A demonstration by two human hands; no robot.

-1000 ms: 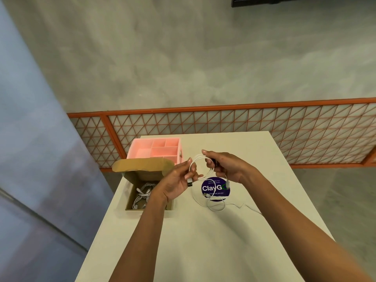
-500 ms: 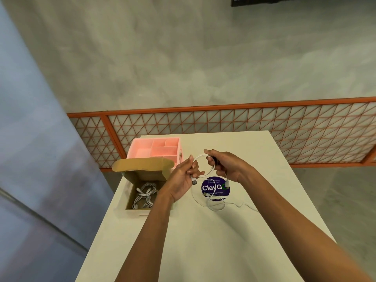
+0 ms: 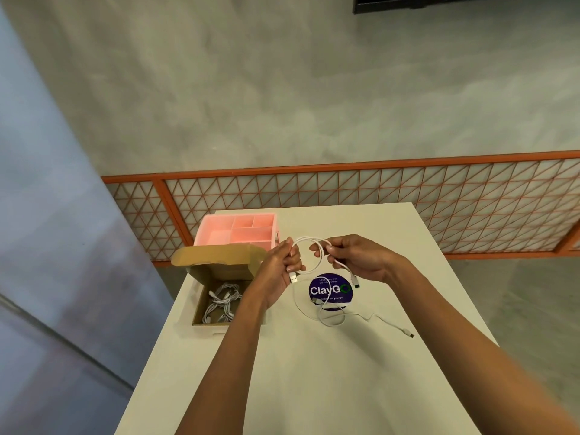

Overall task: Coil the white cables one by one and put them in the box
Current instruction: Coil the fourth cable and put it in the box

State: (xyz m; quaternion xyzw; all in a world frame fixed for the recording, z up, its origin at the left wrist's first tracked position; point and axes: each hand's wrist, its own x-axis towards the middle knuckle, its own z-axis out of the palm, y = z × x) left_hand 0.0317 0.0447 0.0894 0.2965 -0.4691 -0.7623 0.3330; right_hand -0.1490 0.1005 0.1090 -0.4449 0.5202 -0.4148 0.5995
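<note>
Both hands hold one white cable (image 3: 306, 239) as a single loop in the air over the middle of the table (image 3: 314, 372), just right of the box (image 3: 219, 262). The left hand (image 3: 277, 271) has its fingers curled, pinching the loop's left side, with the USB plug (image 3: 293, 279) hanging just below them. The right hand (image 3: 356, 257) pinches the right side between thumb and fingertips, and the small plug (image 3: 356, 283) dangles under it. The loop is stiff-looking and held only by these two pinches, so if either one slackens it will likely spring open and need winding again. A second, loose cable (image 3: 332, 323) lies on the table directly beneath, across the round sticker (image 3: 329, 290). If the hands drop lower, a dangling plug could hook it and drag it along. The box sits at the near left with several coiled cables (image 3: 221, 301) already inside and its flap standing up on the far side. A coil dropped in carelessly may unwind over the wall or tangle with those. The pink tray (image 3: 238, 230) beyond it is a possible wrong target.
</note>
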